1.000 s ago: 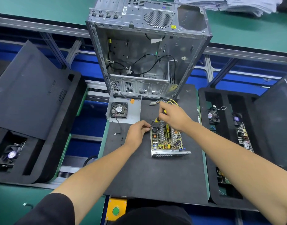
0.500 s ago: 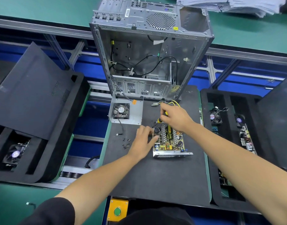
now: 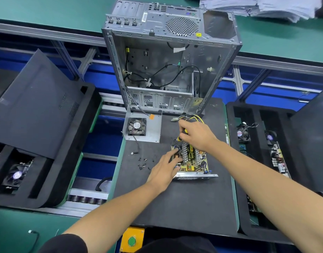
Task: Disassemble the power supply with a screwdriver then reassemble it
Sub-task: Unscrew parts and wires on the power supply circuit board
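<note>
the open metal power supply with its yellow circuit board (image 3: 192, 158) lies on the black tabletop mat (image 3: 184, 201), just right of the middle of the frame. the left hand (image 3: 165, 169) rests flat on its left side, fingers (image 3: 173, 154) straight. the right hand (image 3: 196, 135) is curled round a yellow and black screwdriver (image 3: 182, 134), tip down at the far left corner. small black screws (image 3: 143, 163) lie left of it. a grey fan plate (image 3: 142, 127) sits above them, before the tall empty metal computer case (image 3: 172, 57).
</note>
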The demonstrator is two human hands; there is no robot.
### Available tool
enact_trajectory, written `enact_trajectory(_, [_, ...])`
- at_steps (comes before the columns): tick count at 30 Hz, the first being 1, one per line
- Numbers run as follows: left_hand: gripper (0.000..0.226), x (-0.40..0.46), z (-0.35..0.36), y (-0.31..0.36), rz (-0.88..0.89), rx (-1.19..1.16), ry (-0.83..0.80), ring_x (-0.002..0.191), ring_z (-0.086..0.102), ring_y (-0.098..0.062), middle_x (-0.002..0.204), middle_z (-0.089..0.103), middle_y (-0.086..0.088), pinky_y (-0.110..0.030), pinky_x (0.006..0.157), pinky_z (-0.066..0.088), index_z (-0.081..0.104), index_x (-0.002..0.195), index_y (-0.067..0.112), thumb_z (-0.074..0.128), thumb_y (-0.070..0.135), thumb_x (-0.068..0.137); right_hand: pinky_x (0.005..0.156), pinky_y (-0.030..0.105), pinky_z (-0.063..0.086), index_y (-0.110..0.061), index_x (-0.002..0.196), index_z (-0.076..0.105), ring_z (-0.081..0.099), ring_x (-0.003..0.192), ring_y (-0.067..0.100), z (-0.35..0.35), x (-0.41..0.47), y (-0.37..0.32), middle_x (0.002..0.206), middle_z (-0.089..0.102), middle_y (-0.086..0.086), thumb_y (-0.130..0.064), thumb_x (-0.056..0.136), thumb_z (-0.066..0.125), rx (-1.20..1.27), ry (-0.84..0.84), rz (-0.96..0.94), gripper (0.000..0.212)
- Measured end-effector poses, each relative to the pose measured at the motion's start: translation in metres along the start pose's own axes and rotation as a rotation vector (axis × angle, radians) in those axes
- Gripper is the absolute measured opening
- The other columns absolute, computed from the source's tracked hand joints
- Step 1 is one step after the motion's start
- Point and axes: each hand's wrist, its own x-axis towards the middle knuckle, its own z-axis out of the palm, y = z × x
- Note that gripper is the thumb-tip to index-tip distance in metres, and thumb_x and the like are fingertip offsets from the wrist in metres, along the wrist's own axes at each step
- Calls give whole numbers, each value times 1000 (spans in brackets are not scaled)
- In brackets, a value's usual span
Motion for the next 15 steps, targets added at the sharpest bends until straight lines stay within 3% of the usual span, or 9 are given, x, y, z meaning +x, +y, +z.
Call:
enact_trajectory(9, [41, 6, -13, -1, 94, 180, -112, 148, 21, -14, 170, 10, 13, -42, 83, 58, 48, 142, 26, 59, 33, 103, 52, 34, 32, -28, 82, 39, 46, 57, 9, 0, 0, 0, 58, 52, -3, -30, 86, 54, -17, 8, -12, 15])
enact_trajectory(15, [56, 10, -16, 1, 126, 371, -166, 142, 29, -20, 170, 11, 4, -40, 73, 58, 37, 153, 23, 53, 42, 103, 53, 35, 33, -28, 83, 40, 48, 58, 15, 3, 0, 0, 59, 55, -2, -31, 88, 54, -43, -5, -14, 15])
